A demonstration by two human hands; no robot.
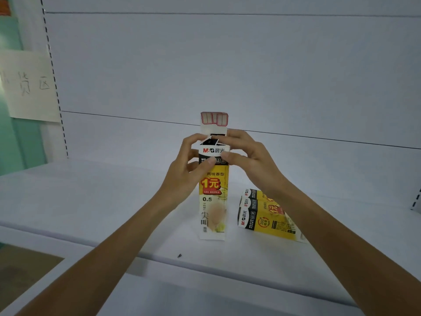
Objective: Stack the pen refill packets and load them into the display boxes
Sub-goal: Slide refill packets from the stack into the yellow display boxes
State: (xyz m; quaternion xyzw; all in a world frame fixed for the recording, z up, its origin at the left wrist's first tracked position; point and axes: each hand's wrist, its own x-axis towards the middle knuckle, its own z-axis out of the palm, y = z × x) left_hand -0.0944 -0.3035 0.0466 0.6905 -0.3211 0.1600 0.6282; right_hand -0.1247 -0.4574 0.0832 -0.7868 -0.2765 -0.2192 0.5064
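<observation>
A tall yellow, black and white display box (213, 201) stands upright on the white shelf (114, 201), its top flap raised with red-outlined tabs. My left hand (189, 169) grips the box's upper left side, thumb across the front. My right hand (248, 156) grips the upper right side, fingers curled round the top opening. To the right, a stack of similar yellow and black boxes (266, 215) lies on its side on the shelf, partly hidden by my right forearm. No loose refill packets are visible.
A white back panel (227, 65) rises behind the shelf. A slotted upright runs down the left, with a handwritten paper sign (29, 85) taped beside it. A small dark speck (179, 255) lies near the shelf's front edge. A lower shelf shows below.
</observation>
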